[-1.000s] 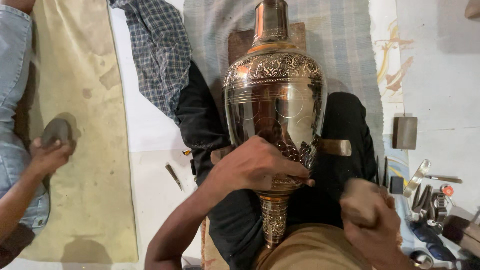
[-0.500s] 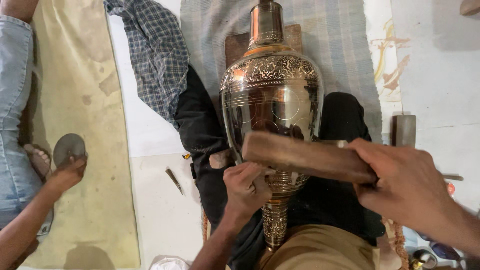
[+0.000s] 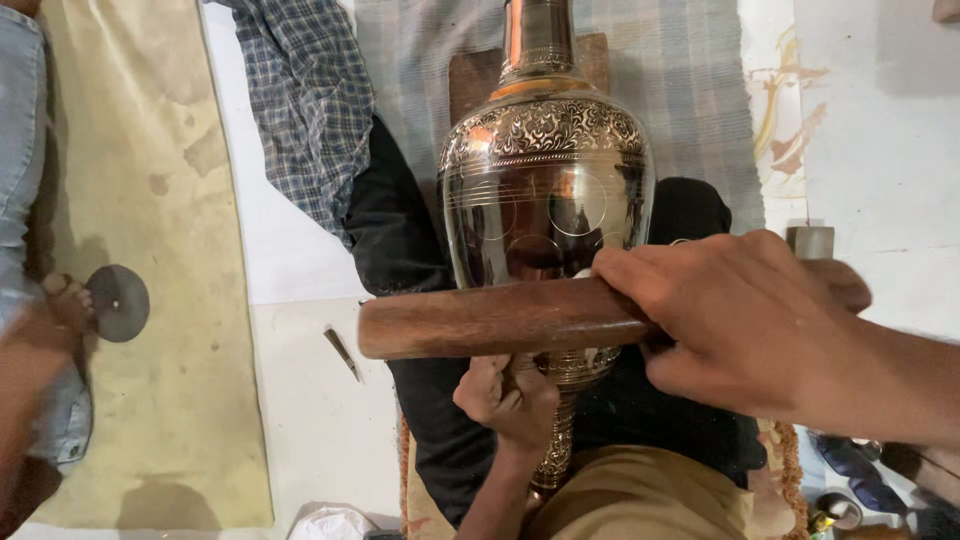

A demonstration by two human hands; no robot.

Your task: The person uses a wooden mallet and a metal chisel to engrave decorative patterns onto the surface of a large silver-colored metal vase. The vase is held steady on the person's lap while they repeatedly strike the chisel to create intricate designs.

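Vase: large polished metal vessel with an engraved band at the shoulder and circles scribed on the belly; it lies lengthwise along the person's lap, neck pointing away, narrow chased foot toward the body.
Black cloth: dark padding under the vase, spread on both sides of it.
Right hand: fingers wrapped tight about one end of the mallet, knuckles up, close to the camera.
Mallet: round brown wooden bar held crosswise, level, over the lower belly of the vase; whether it touches the metal cannot be told.
Left hand: fist closed beneath the mallet, against the vase's stem just above the foot; what it grips is hidden inside the fingers.
Checked cloth: blue plaid fabric lying at upper left, beside the black cloth.
Small tool: thin dark-tipped piece on the white floor, left of the lap.
Another person: at the far left edge, blue denim sleeve and blurred hand.
Disc: round grey metal piece by that person's hand, over the tan mat.
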